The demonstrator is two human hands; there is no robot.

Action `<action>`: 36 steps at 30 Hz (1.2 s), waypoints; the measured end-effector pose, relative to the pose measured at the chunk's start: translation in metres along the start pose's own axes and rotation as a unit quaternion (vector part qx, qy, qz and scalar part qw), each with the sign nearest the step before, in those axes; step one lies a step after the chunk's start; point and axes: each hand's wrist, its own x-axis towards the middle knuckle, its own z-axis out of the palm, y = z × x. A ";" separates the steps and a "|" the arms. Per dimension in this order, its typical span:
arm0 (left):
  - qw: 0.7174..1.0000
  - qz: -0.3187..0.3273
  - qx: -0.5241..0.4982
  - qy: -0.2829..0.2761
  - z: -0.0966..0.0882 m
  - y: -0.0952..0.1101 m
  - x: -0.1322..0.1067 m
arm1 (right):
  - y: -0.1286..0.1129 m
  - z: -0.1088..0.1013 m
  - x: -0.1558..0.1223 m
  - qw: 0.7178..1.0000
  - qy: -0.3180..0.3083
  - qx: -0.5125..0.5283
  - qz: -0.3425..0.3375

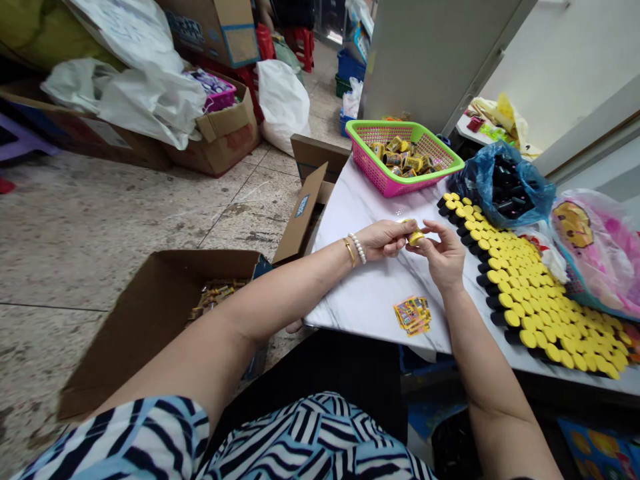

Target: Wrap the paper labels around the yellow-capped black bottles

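Observation:
Over the white marbled table [360, 293], my left hand [386, 239] pinches a small yellow cylinder [415, 237] between thumb and fingers. My right hand [443, 255] grips the other side of the same piece, so the two hands meet at it. Fingers cover much of the cylinder, and its details are too small to read. Nearer my body lies a small pile of printed yellow cards or labels [413, 315]. Beyond my hands, a pink and green basket [367, 167] holds several printed yellow cylinders [411, 162].
To the right, black pieces with yellow round tops [540, 300] stand packed in rows. Behind them are a blue plastic bag [520, 207] of black parts and a pink bag [600, 247]. An open cardboard box [125, 340] with small cylinders sits on the floor at left.

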 end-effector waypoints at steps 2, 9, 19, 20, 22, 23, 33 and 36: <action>1.000 0.010 -0.002 0.013 0.001 -0.001 0.001 | -0.002 0.000 0.000 1.000 -0.002 -0.019 -0.019; 0.999 -0.024 -0.026 0.022 0.002 0.001 -0.001 | -0.004 -0.004 0.000 0.999 0.010 -0.034 -0.032; 0.998 -0.031 -0.041 0.031 0.001 -0.002 0.001 | -0.007 -0.003 0.001 0.997 -0.012 -0.053 -0.060; 0.998 -0.036 -0.033 0.039 0.000 -0.002 0.002 | -0.007 -0.002 0.001 0.996 -0.014 -0.065 -0.066; 0.998 -0.043 -0.025 0.049 -0.001 -0.003 0.003 | -0.006 0.000 0.000 0.994 -0.010 -0.079 -0.076; 0.997 -0.044 -0.023 0.051 -0.002 -0.004 0.003 | -0.005 0.002 -0.001 0.994 -0.005 -0.079 -0.078; 0.997 -0.044 -0.070 -0.008 -0.014 0.004 -0.002 | -0.004 0.017 0.003 0.992 -0.053 -0.106 -0.048; 0.996 -0.032 -0.087 -0.016 -0.014 0.011 -0.005 | -0.003 0.022 0.012 0.996 -0.060 -0.071 -0.007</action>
